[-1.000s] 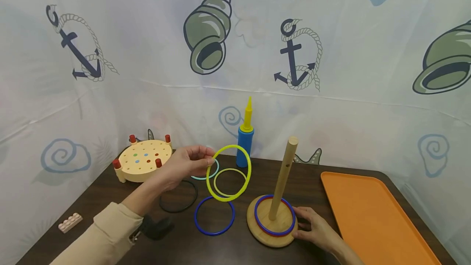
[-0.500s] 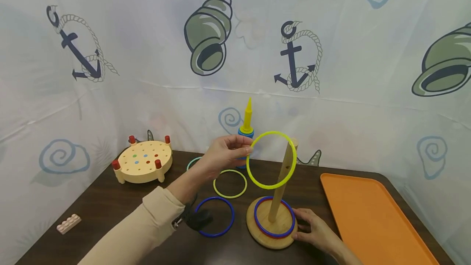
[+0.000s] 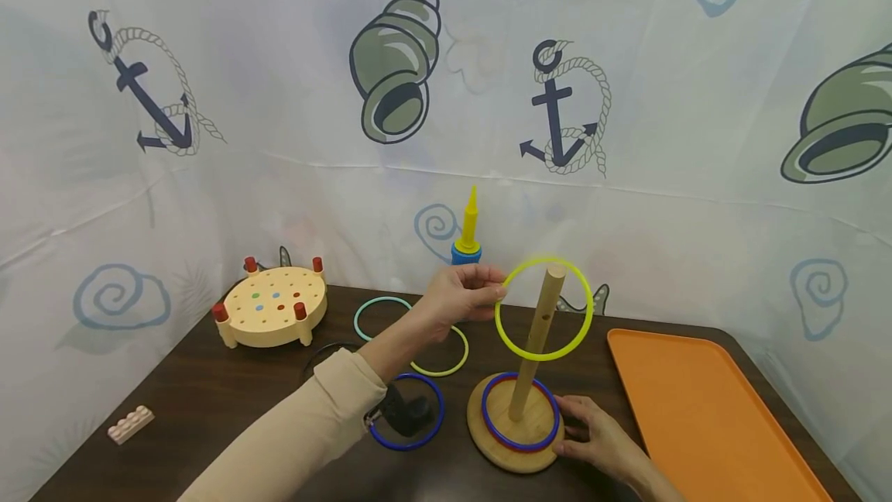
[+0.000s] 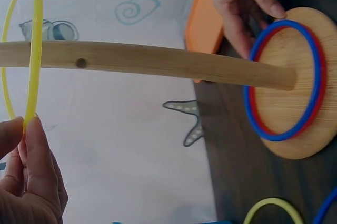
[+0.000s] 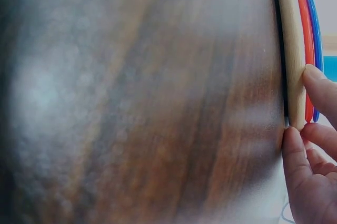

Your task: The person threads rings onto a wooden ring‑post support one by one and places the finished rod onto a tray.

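My left hand (image 3: 463, 300) pinches a yellow ring (image 3: 589, 308) between thumb and fingers. The ring encircles the top of an upright wooden post (image 3: 540, 324), as the left wrist view shows with the post (image 4: 158, 63) passing through it. Low on the same stand, a blue ring (image 4: 321, 66) lies over a red ring (image 5: 308, 50), both around the post on the round wooden base (image 3: 475, 424). My right hand (image 3: 595, 436) grips the base's right edge, thumb on its upper rim and fingers at its side and lower edge.
Left of the stand lie another blue ring (image 3: 442, 409), a pale yellow ring (image 3: 467, 347), a teal ring (image 3: 357, 318) and a partly covered black ring. A blue-and-yellow pump (image 3: 470, 231), round pegboard (image 3: 275, 304), orange tray (image 3: 704, 409) and pink brick (image 3: 131, 424) stand around.
My left hand has carried the yellow ring rightward from above the loose rings to the post, and it now surrounds the post's top. My right hand has stayed on the base.
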The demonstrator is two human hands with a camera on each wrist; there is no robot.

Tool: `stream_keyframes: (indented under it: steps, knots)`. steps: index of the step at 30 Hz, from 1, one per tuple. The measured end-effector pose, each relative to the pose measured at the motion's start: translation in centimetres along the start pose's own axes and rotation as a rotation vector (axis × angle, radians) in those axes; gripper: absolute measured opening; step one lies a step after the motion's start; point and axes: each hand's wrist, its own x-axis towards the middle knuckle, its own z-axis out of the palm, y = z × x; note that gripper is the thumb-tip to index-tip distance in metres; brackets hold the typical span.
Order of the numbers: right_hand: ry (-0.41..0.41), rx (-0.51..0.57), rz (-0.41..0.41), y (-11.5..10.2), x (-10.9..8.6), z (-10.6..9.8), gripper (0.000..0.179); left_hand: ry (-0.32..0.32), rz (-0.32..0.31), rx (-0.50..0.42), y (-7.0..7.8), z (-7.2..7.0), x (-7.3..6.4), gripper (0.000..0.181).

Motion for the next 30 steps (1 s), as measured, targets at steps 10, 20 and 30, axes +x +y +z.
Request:
stream_keyframes:
  steps: [10,20,30]
  knots:
    - [-0.008,0.003,0.001,-0.2,-0.1,-0.1,0.075,0.032,-0.081,0.072,-5.2,0.1,0.1,0.023]
    - [-0.002,0.019,-0.045,0.1,0.0,-0.1,0.072,0.046,-0.167,0.187,-10.4,-0.2,-0.5,0.019]
    - [0.004,0.013,-0.029,0.1,0.0,0.0,0.064,0.059,-0.188,0.296,-11.9,0.9,-0.4,0.011]
